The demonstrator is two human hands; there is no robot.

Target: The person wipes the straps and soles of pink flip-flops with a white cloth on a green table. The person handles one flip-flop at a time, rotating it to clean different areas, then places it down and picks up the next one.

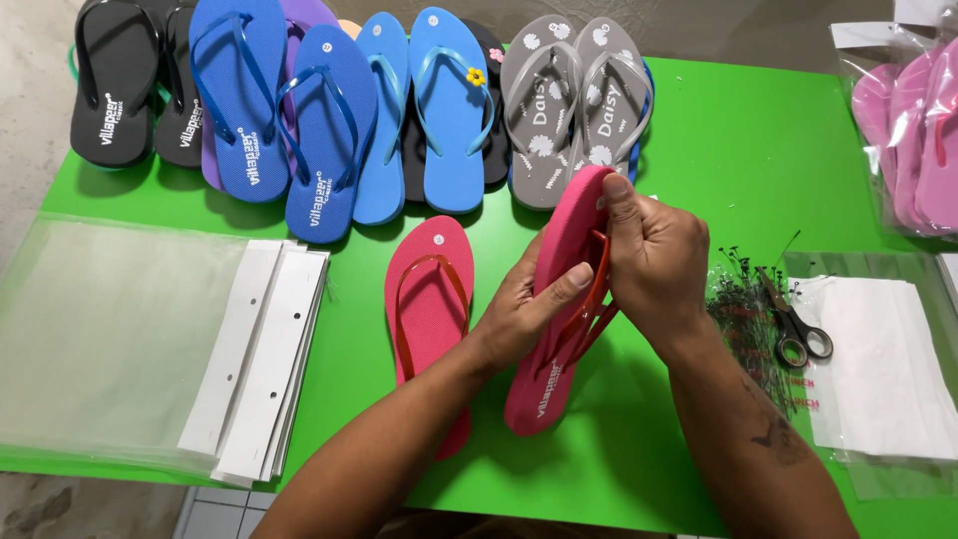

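A pink flip-flop (559,250) with a red strap stands tilted on its side edge over the green table (758,150). My left hand (519,309) holds its sole from the left, thumb across the footbed. My right hand (654,255) grips the toe end and strap from the right, thumb up on the sole's edge. Its partner, a second pink flip-flop (429,299), lies flat on the table just left of my left forearm, which covers its heel.
Black, blue, light blue and grey flip-flops (329,110) line the far edge. A stack of clear bags with white header cards (150,339) lies at left. Scissors (793,319) and black plastic tag pins (743,299) sit at right, beside more bags (878,369). Bagged pink flip-flops (913,130) lie far right.
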